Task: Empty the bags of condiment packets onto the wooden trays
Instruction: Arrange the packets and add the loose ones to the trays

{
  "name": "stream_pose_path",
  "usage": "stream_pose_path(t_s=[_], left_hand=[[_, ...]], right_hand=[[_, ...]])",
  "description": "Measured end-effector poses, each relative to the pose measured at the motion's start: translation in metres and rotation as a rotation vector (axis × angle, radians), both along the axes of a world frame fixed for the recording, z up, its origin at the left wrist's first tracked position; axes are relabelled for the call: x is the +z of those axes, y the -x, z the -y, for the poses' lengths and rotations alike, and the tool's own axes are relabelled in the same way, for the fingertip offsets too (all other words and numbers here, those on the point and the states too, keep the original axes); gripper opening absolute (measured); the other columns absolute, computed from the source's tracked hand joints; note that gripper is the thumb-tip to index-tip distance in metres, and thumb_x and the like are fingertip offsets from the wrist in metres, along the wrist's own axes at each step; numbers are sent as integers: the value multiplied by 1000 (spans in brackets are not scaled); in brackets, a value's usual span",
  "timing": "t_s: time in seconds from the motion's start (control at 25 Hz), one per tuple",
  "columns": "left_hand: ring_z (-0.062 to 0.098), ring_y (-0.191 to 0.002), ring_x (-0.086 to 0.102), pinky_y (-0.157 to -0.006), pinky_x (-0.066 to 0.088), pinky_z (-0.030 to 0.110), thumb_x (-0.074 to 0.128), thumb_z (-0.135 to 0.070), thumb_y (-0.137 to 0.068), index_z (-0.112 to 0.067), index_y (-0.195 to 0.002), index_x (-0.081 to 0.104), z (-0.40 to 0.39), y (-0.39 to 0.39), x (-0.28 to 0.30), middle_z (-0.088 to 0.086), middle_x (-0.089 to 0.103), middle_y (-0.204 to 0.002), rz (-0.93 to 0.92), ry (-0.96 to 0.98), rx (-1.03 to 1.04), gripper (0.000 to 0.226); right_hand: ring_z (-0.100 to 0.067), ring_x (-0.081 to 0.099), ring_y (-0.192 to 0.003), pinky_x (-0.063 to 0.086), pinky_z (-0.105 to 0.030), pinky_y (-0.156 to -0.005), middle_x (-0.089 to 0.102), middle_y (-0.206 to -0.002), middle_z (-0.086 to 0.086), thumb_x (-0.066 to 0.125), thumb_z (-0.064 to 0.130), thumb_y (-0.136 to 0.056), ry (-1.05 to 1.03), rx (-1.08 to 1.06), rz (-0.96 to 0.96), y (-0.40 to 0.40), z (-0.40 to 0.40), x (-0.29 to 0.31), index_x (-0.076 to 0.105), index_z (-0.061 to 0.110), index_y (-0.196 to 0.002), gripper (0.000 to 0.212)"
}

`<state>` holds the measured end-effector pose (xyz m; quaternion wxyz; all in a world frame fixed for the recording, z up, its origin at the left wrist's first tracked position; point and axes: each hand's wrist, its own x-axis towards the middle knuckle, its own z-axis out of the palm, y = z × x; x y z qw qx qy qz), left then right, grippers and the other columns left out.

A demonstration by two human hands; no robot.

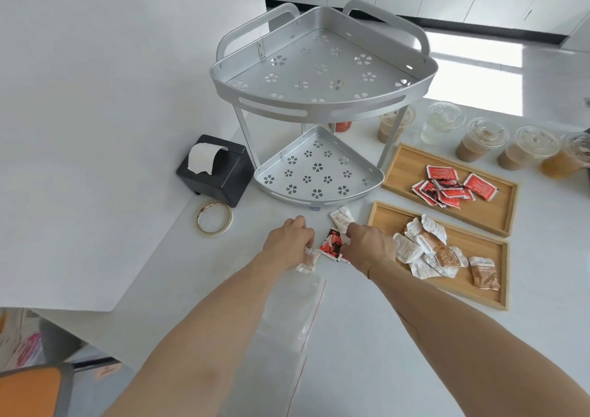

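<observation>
Left hand (289,241) fingers curled closed on a white packet (308,260) at the table (367,336). Right hand (370,245) pinches the red packet (332,244) beside it; a second white packet (341,218) lies just behind. Clear zip bag (287,320) lies flat below the wrists. 2 wooden trays to the right: near tray (498,289) holds white and brown packets, far tray (504,221) red ones.

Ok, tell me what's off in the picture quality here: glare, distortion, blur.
Head view: wide-angle distortion bows the metal rack and stretches both forearms at the bottom edge; window glare blows out the floor patch behind the rack; the clear bag is nearly invisible against the white table; light is soft, shadows faint; print on the packets by the left hand and right hand is unreadable.
</observation>
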<state>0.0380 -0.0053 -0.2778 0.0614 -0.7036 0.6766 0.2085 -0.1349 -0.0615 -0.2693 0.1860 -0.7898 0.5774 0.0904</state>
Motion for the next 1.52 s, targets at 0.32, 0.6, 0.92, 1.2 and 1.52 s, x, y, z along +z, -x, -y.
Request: stream_pose_path(t_s=[0.32,0.6,0.92,1.2,1.52], left_hand=[[18,-93,53,-80,44,28,72,-21,-85,-15,-120,60,45,4,33,4,60,-115,-367,-265,211,37],[31,-101,68,-72,53,30,73,-12,-85,-9,-118,68,72,48,5,12,71,-114,-688,-134,709,34],[34,-104,65,-80,51,37,65,-20,-88,-8,-108,66,73,84,-12,13,70,-109,-309,29,688,23],[30,-99,65,-72,50,34,62,-17,-85,-18,-105,66,75,77,0,6,68,-109,-263,-6,573,21],[24,-95,59,-81,50,38,68,-21,-85,-17,-103,60,49,79,38,3,61,-110,-471,53,449,20]], right_hand=[[-31,62,-105,44,-31,-71,69,-112,-8,54,26,-88,-42,-117,158,24,30,28,67,26,-115,30],[-29,59,-113,46,-33,-77,66,-121,-4,49,23,-92,32,-126,128,50,51,25,63,33,-125,36],[-30,61,-107,48,-34,-76,67,-115,-5,49,22,-92,32,-135,124,69,48,11,66,28,-119,32],[-32,61,-103,46,-34,-73,67,-108,-6,51,20,-90,89,-190,175,81,26,21,68,25,-112,28],[-33,63,-101,40,-31,-68,70,-106,-9,51,23,-92,139,-256,111,114,-11,46,64,20,-115,27]])
